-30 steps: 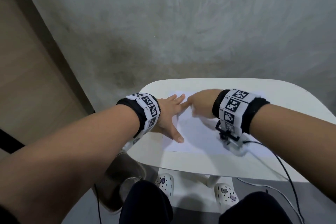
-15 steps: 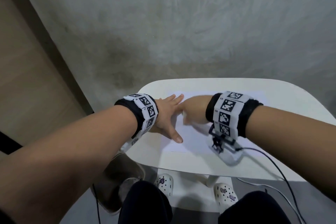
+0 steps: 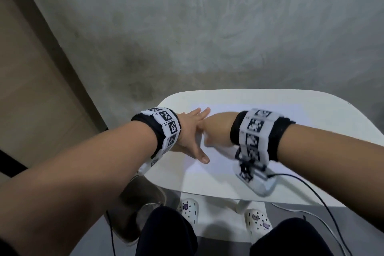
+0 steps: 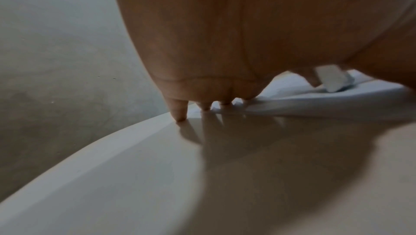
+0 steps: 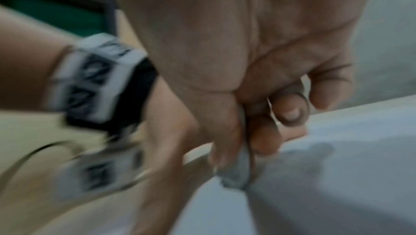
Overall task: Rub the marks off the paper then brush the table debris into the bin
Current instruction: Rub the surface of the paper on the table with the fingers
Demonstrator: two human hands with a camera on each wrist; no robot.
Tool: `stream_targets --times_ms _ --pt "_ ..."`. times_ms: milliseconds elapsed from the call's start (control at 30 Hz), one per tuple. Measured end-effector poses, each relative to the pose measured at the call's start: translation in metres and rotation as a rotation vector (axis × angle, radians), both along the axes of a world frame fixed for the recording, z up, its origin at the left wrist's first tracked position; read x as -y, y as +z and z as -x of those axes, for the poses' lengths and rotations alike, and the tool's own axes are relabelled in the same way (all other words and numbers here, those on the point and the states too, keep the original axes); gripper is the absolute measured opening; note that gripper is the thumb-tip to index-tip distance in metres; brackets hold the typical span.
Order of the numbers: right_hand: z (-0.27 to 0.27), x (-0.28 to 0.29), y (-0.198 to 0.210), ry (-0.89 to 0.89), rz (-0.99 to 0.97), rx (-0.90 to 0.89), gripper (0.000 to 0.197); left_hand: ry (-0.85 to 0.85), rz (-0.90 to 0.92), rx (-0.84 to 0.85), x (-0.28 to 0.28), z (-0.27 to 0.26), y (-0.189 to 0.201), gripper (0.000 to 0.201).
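Head view shows my left hand [image 3: 190,133] spread flat, fingers straight, pinning the paper's [image 3: 224,164] left edge to the worktop [image 3: 207,185]. My right hand [image 3: 218,131] pinches the eraser [image 5: 235,176] tip-down on the sheet, just beside my left fingers. The unrubbed paper lies rightward of the eraser, so I judge my next strokes should run away from the pinning hand.
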State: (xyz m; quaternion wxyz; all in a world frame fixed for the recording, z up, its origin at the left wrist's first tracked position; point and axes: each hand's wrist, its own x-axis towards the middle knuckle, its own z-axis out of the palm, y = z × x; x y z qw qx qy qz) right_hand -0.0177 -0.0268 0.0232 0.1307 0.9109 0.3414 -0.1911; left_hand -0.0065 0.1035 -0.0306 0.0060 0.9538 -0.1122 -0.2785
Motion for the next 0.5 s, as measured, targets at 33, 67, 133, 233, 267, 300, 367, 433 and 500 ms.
stream_targets --times_ms 33,67,133,233,267,300,367,433,500 --pt "-0.007 0.002 -0.002 -0.019 0.043 0.023 0.042 -0.044 -0.028 -0.01 -0.001 -0.002 -0.002 0.14" --pt "-0.012 0.005 -0.001 -0.047 0.089 0.064 0.038 -0.083 -0.055 -0.016 0.0 -0.003 0.0 0.138" --pt "-0.017 0.007 -0.004 -0.067 0.075 0.087 0.035 -0.104 -0.069 -0.015 0.003 0.0 0.004 0.135" --pt "-0.003 0.006 -0.007 0.01 0.093 -0.041 0.042 -0.072 -0.058 -0.005 0.005 0.004 0.008 0.13" --pt "-0.009 0.009 -0.009 0.029 0.112 -0.023 0.042 -0.093 -0.062 -0.004 0.004 0.003 0.006 0.131" --pt "-0.016 0.013 -0.006 0.01 0.118 0.016 0.041 -0.115 -0.079 -0.008 0.002 0.0 0.003 0.133" --pt "-0.021 0.021 -0.001 -0.076 0.084 0.118 0.035 -0.119 -0.096 -0.015 -0.001 -0.004 -0.001 0.135" --pt "-0.007 0.017 -0.002 -0.008 0.061 0.107 0.035 -0.114 -0.093 -0.009 0.001 -0.004 -0.001 0.135" --pt "0.009 0.016 -0.003 0.067 0.074 0.042 0.04 -0.121 -0.09 0.004 0.002 -0.003 -0.001 0.134"
